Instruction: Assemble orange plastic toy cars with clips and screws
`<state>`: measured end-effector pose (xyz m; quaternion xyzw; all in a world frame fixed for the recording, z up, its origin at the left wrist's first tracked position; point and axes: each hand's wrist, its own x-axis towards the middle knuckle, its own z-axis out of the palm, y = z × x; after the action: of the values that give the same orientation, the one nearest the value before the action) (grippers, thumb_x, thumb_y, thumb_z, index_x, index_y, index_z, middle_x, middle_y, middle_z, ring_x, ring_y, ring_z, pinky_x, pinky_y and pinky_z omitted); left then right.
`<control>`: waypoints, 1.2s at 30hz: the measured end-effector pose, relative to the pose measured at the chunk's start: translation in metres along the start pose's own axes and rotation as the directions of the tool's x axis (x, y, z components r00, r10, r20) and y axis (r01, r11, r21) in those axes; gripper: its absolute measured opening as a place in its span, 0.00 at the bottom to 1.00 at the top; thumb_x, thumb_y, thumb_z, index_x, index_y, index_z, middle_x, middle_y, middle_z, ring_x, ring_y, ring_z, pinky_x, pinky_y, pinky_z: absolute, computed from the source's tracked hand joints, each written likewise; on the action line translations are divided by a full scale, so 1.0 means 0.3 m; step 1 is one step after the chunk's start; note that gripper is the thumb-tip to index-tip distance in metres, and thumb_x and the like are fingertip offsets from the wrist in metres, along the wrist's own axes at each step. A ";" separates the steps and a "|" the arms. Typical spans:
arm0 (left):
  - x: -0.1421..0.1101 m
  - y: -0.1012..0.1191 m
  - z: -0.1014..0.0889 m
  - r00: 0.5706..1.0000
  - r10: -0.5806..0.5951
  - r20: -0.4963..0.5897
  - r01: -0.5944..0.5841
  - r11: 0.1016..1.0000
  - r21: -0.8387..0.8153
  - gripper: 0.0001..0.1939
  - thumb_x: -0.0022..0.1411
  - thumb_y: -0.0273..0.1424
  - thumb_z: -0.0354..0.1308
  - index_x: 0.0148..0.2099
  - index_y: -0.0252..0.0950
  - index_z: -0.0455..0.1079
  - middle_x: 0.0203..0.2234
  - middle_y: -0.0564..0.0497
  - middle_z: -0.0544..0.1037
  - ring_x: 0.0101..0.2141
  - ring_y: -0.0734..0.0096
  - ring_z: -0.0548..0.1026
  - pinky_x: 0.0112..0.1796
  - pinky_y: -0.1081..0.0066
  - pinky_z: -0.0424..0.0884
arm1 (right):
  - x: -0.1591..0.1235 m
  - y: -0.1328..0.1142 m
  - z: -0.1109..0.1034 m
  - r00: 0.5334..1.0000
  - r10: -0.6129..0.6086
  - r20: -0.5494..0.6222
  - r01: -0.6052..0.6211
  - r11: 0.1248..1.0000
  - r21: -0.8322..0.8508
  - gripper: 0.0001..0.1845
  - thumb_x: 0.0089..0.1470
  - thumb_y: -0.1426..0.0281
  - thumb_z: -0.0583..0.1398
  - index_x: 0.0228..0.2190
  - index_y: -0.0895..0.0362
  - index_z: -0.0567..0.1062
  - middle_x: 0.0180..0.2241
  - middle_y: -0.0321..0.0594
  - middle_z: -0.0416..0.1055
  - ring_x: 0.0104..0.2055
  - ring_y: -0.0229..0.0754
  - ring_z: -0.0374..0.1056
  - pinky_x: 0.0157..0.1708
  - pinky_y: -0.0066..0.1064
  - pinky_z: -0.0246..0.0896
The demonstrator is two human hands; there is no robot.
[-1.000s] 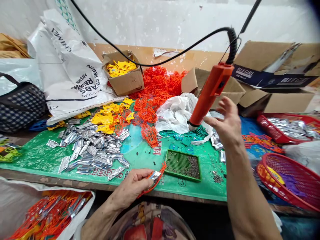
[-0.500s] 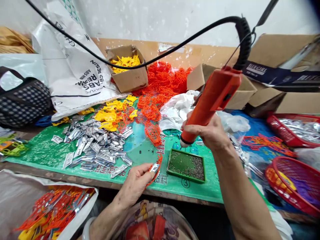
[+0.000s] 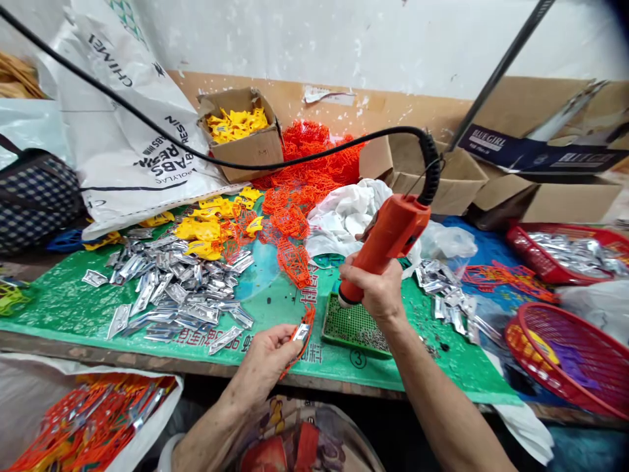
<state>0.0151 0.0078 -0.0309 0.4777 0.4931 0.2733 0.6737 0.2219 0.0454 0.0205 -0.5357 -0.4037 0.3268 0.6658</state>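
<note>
My left hand (image 3: pixel 268 357) pinches an orange plastic part (image 3: pixel 307 321) with a small silver metal plate (image 3: pixel 301 332) against it, close to the table's front edge. In my right hand (image 3: pixel 381 292) is a red electric screwdriver (image 3: pixel 388 239), gripped round its body, tip end pointing down and left. Its black cable (image 3: pixel 314 157) rises from the top and runs off to the left. Below the screwdriver's lower end lies a green tray (image 3: pixel 339 341) with a grid of holes and many small screws (image 3: pixel 373 337); whether the tip touches it is hidden.
Left on the green sheet spreads a heap of silver metal plates (image 3: pixel 171 288), with yellow parts (image 3: pixel 204 229) and orange mesh parts (image 3: pixel 295 262) behind. A white sack (image 3: pixel 132 131) and cartons (image 3: pixel 246 147) stand at the back. Red baskets (image 3: pixel 565 354) are right; an open bag (image 3: pixel 98 419) sits front left.
My right hand has lowered the screwdriver from above the tray's back edge down over the tray. My left hand keeps its hold on the orange part. The view has shifted slightly right.
</note>
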 end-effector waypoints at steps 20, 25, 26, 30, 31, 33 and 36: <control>0.021 -0.001 0.007 1.000 -0.012 -0.013 0.012 0.999 -0.032 0.14 0.50 0.38 0.64 0.35 0.32 0.79 0.22 0.54 0.73 0.23 0.74 0.63 0.27 0.73 0.56 | -0.016 0.033 0.006 0.997 -0.049 -0.057 0.048 0.999 -0.023 0.07 0.33 0.70 0.67 0.18 0.56 0.74 0.18 0.32 0.69 0.21 0.36 0.63 0.23 0.33 0.62; 0.020 0.001 0.017 0.999 -0.027 -0.043 0.024 0.996 -0.084 0.13 0.48 0.37 0.65 0.33 0.32 0.77 0.22 0.53 0.74 0.24 0.73 0.64 0.29 0.73 0.59 | -0.029 0.027 0.007 0.996 -0.075 -0.048 0.073 0.996 -0.043 0.07 0.34 0.70 0.68 0.18 0.56 0.74 0.18 0.31 0.69 0.21 0.37 0.63 0.23 0.33 0.63; 0.019 0.004 0.019 0.999 -0.028 -0.043 0.024 0.994 -0.104 0.13 0.47 0.36 0.66 0.33 0.32 0.77 0.23 0.52 0.75 0.25 0.72 0.65 0.29 0.73 0.60 | -0.031 0.027 0.007 0.996 -0.075 -0.051 0.073 0.997 -0.035 0.07 0.34 0.70 0.68 0.18 0.56 0.74 0.18 0.31 0.69 0.21 0.37 0.64 0.23 0.33 0.63; 0.016 0.015 0.025 1.000 0.002 -0.022 -0.004 0.992 -0.125 0.15 0.47 0.36 0.66 0.37 0.33 0.79 0.27 0.50 0.78 0.28 0.69 0.69 0.31 0.72 0.62 | -0.028 0.031 0.002 0.997 -0.052 -0.059 0.053 0.999 0.012 0.07 0.33 0.70 0.68 0.18 0.56 0.75 0.19 0.32 0.70 0.21 0.37 0.63 0.22 0.33 0.62; 0.015 0.017 0.025 1.000 0.007 -0.018 -0.009 0.993 -0.119 0.16 0.47 0.36 0.66 0.38 0.32 0.80 0.27 0.50 0.78 0.28 0.68 0.69 0.31 0.72 0.62 | -0.026 0.031 -0.001 0.997 -0.047 -0.059 0.049 0.999 0.024 0.07 0.33 0.70 0.68 0.18 0.56 0.75 0.19 0.32 0.70 0.21 0.37 0.63 0.22 0.33 0.62; 0.013 0.019 0.026 1.000 0.007 -0.017 -0.009 0.994 -0.109 0.17 0.49 0.36 0.66 0.39 0.32 0.80 0.26 0.50 0.78 0.28 0.69 0.69 0.30 0.72 0.61 | -0.025 0.024 -0.007 0.997 -0.057 -0.057 0.060 0.997 0.051 0.07 0.34 0.71 0.69 0.19 0.56 0.76 0.20 0.33 0.70 0.21 0.37 0.63 0.23 0.33 0.62; 0.013 0.018 0.027 1.000 0.008 -0.014 -0.009 0.995 -0.104 0.16 0.50 0.35 0.64 0.40 0.32 0.81 0.24 0.52 0.77 0.25 0.72 0.66 0.28 0.73 0.58 | -0.036 -0.015 -0.007 0.994 -0.100 -0.050 0.106 0.987 0.124 0.06 0.36 0.73 0.68 0.20 0.56 0.76 0.22 0.34 0.71 0.24 0.38 0.65 0.26 0.35 0.63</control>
<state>0.0247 0.0100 -0.0270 0.4422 0.4808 0.3045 0.6932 0.2189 0.0342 0.0226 -0.4780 -0.3947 0.3050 0.7230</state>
